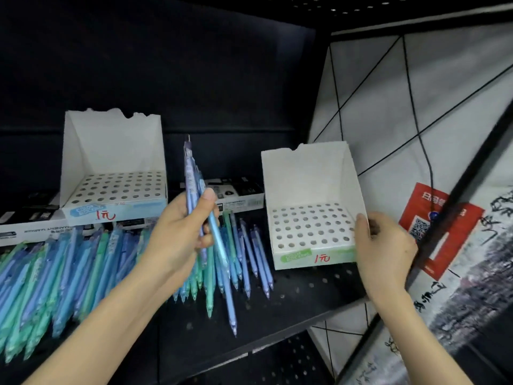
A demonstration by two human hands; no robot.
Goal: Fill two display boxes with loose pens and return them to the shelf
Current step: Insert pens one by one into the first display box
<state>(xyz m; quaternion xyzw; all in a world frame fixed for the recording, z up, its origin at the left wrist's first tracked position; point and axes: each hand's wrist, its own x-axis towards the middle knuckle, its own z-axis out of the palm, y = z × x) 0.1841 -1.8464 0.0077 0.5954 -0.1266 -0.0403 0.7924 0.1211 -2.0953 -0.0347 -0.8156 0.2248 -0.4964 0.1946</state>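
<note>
White boxes (111, 145), two: right hand (385, 245) grips one (305, 176), left hand (180, 232) grips pens (191, 176).

A black perforated shelf (305, 295) carries everything. From 9 o'clock to its middle lie pens (83, 268) in blue, violet and green, side by side in a loose row, tips toward the front edge, a few at the middle reaching nearer that edge than the rest. At 3 o'clock is a white green-labelled display box (305, 184) with an empty grid of holes; whether its base touches the shelf cannot be told. At 10 o'clock a blue-labelled display box (116, 162), also empty, sits on flat black-and-white cartons (27, 218), which run along the back toward 12 o'clock.
</note>
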